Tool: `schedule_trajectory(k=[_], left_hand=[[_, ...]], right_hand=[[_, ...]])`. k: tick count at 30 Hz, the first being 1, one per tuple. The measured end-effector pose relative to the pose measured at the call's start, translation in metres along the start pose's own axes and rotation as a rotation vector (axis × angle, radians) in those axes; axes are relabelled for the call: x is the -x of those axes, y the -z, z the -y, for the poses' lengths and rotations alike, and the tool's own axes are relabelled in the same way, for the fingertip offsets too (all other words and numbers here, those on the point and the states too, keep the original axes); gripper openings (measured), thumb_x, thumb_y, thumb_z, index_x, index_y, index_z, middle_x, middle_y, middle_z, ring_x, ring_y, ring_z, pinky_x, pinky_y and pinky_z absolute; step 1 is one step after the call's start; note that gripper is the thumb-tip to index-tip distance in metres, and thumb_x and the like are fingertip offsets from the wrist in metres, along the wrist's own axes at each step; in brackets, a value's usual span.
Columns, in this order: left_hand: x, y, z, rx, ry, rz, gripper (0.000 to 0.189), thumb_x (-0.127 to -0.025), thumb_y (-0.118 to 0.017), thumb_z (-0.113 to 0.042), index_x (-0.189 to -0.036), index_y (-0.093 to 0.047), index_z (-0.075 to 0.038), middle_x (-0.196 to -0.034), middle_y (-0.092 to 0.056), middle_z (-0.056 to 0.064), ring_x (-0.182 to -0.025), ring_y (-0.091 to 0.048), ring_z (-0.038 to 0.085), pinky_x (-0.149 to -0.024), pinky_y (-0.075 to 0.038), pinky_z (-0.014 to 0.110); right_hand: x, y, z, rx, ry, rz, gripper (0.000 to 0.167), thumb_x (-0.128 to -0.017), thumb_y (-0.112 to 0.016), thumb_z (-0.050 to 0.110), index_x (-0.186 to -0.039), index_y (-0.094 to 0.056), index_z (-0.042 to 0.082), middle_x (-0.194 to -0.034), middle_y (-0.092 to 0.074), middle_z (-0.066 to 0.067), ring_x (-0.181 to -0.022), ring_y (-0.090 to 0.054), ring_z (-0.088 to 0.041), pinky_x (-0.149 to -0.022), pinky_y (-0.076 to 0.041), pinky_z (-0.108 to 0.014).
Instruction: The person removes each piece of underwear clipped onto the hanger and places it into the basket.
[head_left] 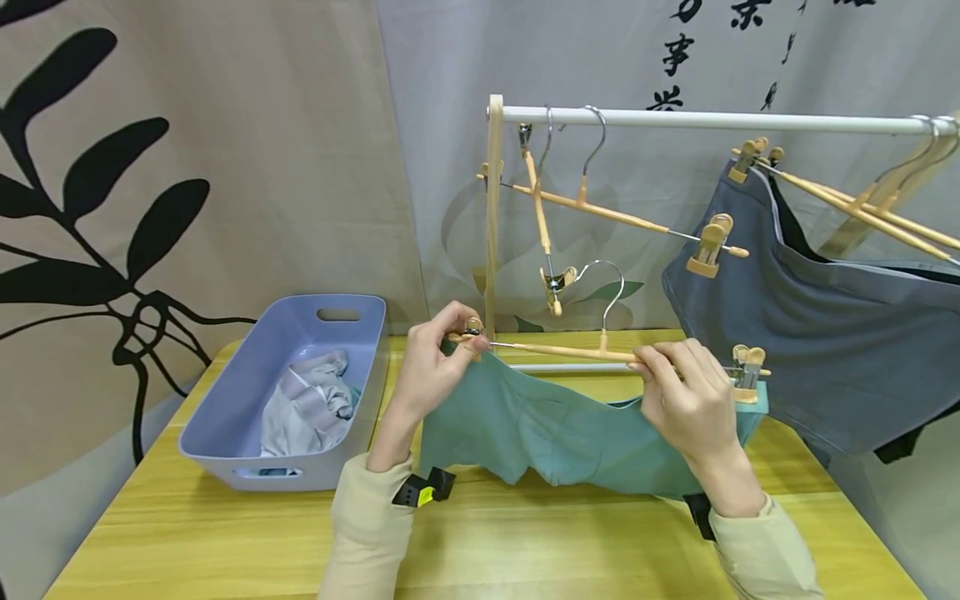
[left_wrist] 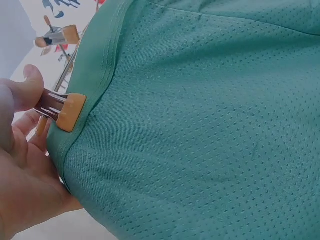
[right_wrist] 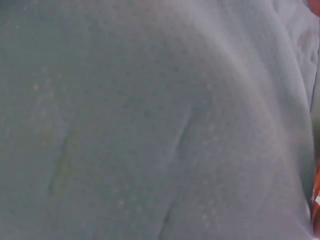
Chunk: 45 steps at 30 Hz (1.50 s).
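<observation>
Black brush characters run down the grey curtain (head_left: 675, 58) behind the white rail (head_left: 712, 121); they are cut off and cannot be read. From the rail hang empty wooden clip hangers (head_left: 600, 208) and, to their right, a grey garment (head_left: 825, 333). Left of the rail's post, a lavender basket (head_left: 225, 417) holding pale laundry (head_left: 311, 400) sits on the yellow table (head_left: 525, 542).

Below the rail, over the table, a wooden hanger (head_left: 562, 350) carries teal shorts (head_left: 555, 433) of fine perforated mesh with a stitched waistband. The left hand (head_left: 431, 367) pinches the hanger's left clip (left_wrist: 67, 111) at the waistband. The right hand (head_left: 690, 400) has its fingers curled around the hanger bar beside the right clip (head_left: 746, 371), which grips the other end of the waistband.
</observation>
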<state>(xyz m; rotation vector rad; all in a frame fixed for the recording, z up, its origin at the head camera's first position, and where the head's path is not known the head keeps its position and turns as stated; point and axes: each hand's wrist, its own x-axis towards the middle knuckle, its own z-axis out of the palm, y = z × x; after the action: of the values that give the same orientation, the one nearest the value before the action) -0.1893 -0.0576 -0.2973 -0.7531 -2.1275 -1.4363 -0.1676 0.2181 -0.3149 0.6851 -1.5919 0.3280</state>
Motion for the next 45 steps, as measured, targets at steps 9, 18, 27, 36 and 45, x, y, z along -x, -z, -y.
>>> schedule_trajectory(k=[9, 18, 27, 36, 45], left_hand=[[0.002, 0.004, -0.004, -0.029, -0.010, -0.006, 0.009, -0.086, -0.068, -0.011, -0.086, -0.061, -0.005, -0.067, -0.062, 0.008, -0.059, -0.062, 0.013, -0.047, -0.042, 0.022], [0.002, 0.005, -0.003, -0.045, -0.021, -0.005, 0.010, -0.086, -0.069, -0.012, -0.083, -0.060, -0.007, -0.064, -0.062, 0.006, -0.058, -0.061, 0.011, -0.044, -0.040, 0.022], [0.004, 0.007, -0.005, -0.075, -0.020, -0.009, 0.010, -0.086, -0.068, -0.012, -0.081, -0.060, -0.008, -0.062, -0.060, 0.005, -0.056, -0.061, 0.010, -0.036, -0.030, 0.019], [0.005, 0.009, -0.007, -0.111, -0.037, -0.032, 0.009, -0.083, -0.069, -0.010, -0.080, -0.061, -0.009, -0.060, -0.050, 0.004, -0.044, -0.040, 0.002, -0.036, -0.026, 0.018], [0.005, 0.012, -0.010, -0.134, -0.061, -0.055, 0.012, -0.082, -0.071, -0.011, -0.080, -0.061, -0.007, -0.063, -0.044, 0.005, -0.049, -0.031, 0.008, -0.046, -0.024, 0.018]], right_hand=[[0.000, -0.002, -0.001, -0.007, 0.015, 0.006, 0.031, -0.096, -0.055, 0.017, -0.078, -0.067, -0.005, -0.067, -0.059, -0.016, -0.055, -0.050, -0.031, -0.050, -0.039, -0.040], [0.001, -0.002, -0.001, -0.013, 0.019, 0.015, 0.031, -0.096, -0.055, 0.017, -0.078, -0.067, -0.005, -0.068, -0.059, -0.016, -0.055, -0.050, -0.031, -0.050, -0.040, -0.040], [0.000, -0.001, 0.000, -0.015, 0.030, 0.009, 0.030, -0.096, -0.055, 0.017, -0.078, -0.067, -0.005, -0.068, -0.059, -0.016, -0.055, -0.050, -0.030, -0.050, -0.040, -0.040], [-0.001, -0.003, 0.002, -0.026, 0.032, 0.001, 0.031, -0.096, -0.055, 0.017, -0.077, -0.067, -0.005, -0.067, -0.059, -0.016, -0.055, -0.050, -0.030, -0.051, -0.041, -0.040], [-0.001, -0.006, 0.003, -0.033, 0.038, 0.000, 0.030, -0.096, -0.055, 0.016, -0.077, -0.067, -0.004, -0.068, -0.060, -0.016, -0.055, -0.051, -0.030, -0.050, -0.041, -0.040]])
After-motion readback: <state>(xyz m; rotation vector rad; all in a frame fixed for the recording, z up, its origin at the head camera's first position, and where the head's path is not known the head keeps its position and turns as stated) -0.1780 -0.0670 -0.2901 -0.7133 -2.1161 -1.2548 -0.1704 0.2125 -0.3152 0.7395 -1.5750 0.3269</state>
